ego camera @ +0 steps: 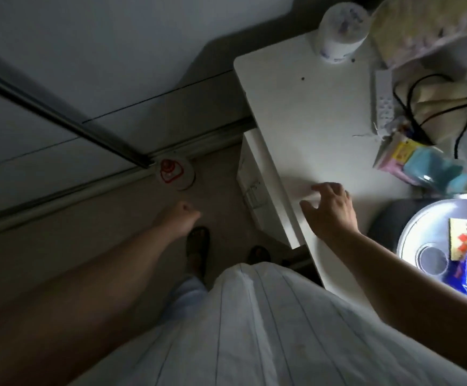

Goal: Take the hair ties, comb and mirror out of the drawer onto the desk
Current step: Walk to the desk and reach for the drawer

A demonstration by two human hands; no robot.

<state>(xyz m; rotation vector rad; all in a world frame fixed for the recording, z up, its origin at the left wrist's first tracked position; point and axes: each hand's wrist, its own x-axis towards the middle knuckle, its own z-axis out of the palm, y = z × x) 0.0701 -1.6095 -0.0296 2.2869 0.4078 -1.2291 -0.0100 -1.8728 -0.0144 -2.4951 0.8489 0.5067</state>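
Observation:
The white desk (310,112) runs along the right of the head view. Under its left edge sits the white drawer unit (257,185), with its front shut and its contents hidden. My right hand (330,207) rests on the desk top near that edge, fingers spread, holding nothing. My left hand (182,218) hangs over the floor to the left of the drawer, its fingers curled into a loose fist with nothing in it. No hair ties, comb or mirror are in sight.
On the desk stand a white cup (341,32) at the far end, a power strip (384,101) with black cables, colourful packets (416,162) and a round metal bowl (421,235) under bright light. A round white object with a red mark (175,171) lies on the floor.

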